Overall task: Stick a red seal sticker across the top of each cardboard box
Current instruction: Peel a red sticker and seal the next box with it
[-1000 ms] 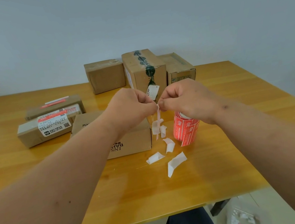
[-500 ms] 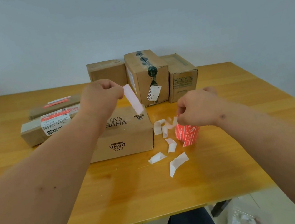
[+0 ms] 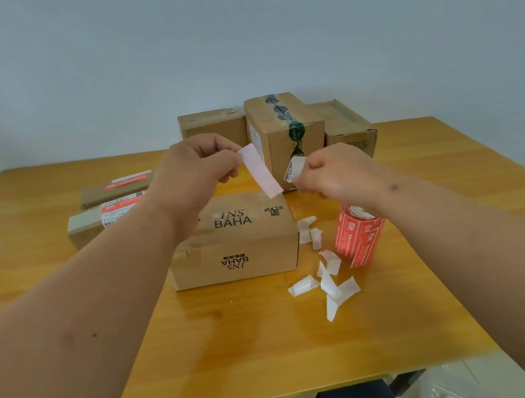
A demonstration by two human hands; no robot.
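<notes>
While two flat boxes at nine o'clock already show red seals, the left hand pinches a peeled sticker above the INS BAHA box; the right hand, fingers curled, reaches for its lower end. Three boxes at twelve o'clock look unsealed.

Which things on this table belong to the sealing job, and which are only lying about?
For the job:
- sticker strip, pinched by left hand
- red sticker roll
- INS BAHA box
- three boxes at the back
- two flat boxes, already red-labelled

Lying about:
- white backing scraps
- table
</notes>
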